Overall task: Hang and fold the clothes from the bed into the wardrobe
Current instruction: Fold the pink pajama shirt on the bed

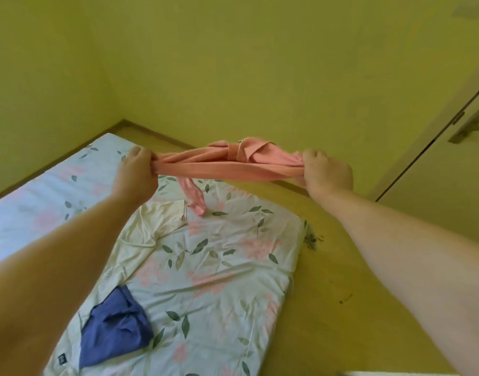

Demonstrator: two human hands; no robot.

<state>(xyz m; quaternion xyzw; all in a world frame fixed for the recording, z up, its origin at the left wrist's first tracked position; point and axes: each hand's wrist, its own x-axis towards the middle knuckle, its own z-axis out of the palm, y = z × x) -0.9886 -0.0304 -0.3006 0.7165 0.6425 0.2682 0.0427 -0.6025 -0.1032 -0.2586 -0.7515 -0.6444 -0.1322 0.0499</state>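
Pink garment: a pink garment [227,165] is bunched into a band and pulled out sideways between both hands. It is in the air above the far end of the bed, touching nothing but the hands.
Pink garment, shape: folds and a flap of cloth stand up along its upper edge near the right end. One narrow strip hangs down from the middle, and its tip reaches close to the sheet; whether it touches I cannot tell.
Left hand: the left hand [136,169] has its fingers curled tight round the left end of the garment, back of the hand towards the camera, arm stretched forward.
Right hand: the right hand [326,170] is closed in a fist round the right end, with a little cloth poking out below it.
Cream shirt: a cream shirt [140,240] lies spread flat on the bed below the left forearm, partly hidden by that arm, with a small dark label near its lower edge.
Blue garment: a blue garment [116,318] lies crumpled on top of the cream shirt at the near end.
Bed: the bed [233,278] has a pale sheet printed with pink flowers and green leaves.
Wooden surface: light wood [328,280] borders the mattress on the right and at the far end.
Surroundings: yellow-green walls meet in a corner behind the bed. A pale door [449,185] with a metal handle [470,127] stands at the right.
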